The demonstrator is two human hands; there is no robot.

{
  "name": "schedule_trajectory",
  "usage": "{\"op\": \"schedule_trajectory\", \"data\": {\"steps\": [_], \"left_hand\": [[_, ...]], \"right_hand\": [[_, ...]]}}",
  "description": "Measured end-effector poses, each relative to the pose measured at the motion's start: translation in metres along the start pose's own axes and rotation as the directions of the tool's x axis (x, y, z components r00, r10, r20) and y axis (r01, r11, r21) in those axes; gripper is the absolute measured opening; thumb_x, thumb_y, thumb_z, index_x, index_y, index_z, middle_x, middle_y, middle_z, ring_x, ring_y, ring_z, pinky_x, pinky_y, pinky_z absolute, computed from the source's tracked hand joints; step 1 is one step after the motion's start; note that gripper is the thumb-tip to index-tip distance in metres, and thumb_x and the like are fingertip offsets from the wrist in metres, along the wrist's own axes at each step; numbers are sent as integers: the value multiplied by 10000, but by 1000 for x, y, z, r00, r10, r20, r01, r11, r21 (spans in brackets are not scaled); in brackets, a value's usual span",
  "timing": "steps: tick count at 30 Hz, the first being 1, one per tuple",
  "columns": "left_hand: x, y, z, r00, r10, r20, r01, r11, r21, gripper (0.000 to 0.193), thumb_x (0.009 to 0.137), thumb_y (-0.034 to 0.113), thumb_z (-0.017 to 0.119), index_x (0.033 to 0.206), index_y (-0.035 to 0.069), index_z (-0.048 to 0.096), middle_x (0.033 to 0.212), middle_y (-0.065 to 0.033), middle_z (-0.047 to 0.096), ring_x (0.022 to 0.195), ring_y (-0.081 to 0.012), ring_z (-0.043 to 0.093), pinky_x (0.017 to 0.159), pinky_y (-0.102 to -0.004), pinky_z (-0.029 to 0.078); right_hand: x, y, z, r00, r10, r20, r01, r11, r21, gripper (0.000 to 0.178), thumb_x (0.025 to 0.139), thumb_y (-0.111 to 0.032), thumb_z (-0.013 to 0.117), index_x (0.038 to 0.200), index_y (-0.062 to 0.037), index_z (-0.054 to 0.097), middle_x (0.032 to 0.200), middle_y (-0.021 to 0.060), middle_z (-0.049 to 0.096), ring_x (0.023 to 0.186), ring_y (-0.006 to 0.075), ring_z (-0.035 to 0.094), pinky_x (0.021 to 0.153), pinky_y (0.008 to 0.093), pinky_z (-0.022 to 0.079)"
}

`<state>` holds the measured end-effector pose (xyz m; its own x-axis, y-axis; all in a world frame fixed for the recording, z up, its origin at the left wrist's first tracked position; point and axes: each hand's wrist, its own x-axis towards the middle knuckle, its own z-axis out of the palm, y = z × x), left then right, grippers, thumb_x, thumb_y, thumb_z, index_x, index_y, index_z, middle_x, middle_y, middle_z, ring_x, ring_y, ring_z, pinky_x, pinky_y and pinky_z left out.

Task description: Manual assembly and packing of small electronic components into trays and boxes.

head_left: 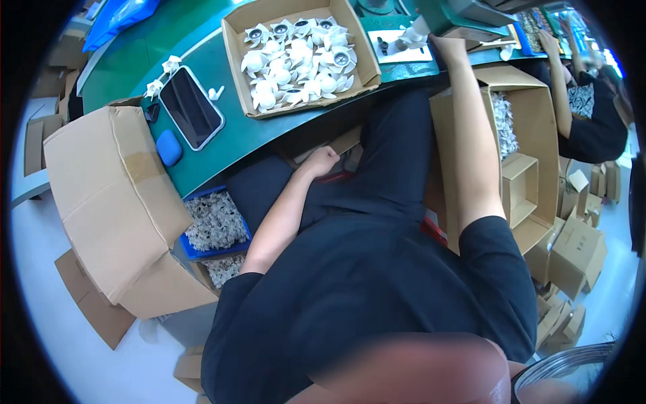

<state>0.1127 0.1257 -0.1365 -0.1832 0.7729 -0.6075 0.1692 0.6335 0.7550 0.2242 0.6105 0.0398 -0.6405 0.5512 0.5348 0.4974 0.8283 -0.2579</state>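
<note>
No legible txt; sm. dark marks [585, 238] on cardboard box [573, 258], far R, unreadable

Cannot see fingertips of right hand [449, 48] at 1 o'clock; cannot confirm grip or contact at dark green apparatus [465, 29], cropped by upper edge. Cannot see into curled left hand [319, 162], just off centre toward 12 o'clock. Cannot count overlapping white fan parts [277, 69] near 12 o'clock, partly hidden by one another. Cannot separate grey parts [217, 222] between 8 and 9 o'clock: too small. Noted blue bag [121, 23] between 10 and 11 o'clock, cut by upper edge. Cannot resolve fingers of co-worker's hand [549, 43], 2 o'clock: too small, blurred.
</note>
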Motion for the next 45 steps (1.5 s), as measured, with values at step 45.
{"op": "schedule_trajectory", "data": {"steps": [45], "left_hand": [[-488, 116, -223, 278, 209, -938, 3, 976, 218, 365, 1010, 181, 595, 1320, -11, 609, 1294, -99, 642, 1127, -194, 619, 984, -341, 488]], "right_hand": [[-193, -226, -67, 975, -18, 221, -120, 794, 597, 87, 935, -63, 720, 990, 1, 743, 715, 75, 670, 577, 80, 555, 556, 242, 458]]}}
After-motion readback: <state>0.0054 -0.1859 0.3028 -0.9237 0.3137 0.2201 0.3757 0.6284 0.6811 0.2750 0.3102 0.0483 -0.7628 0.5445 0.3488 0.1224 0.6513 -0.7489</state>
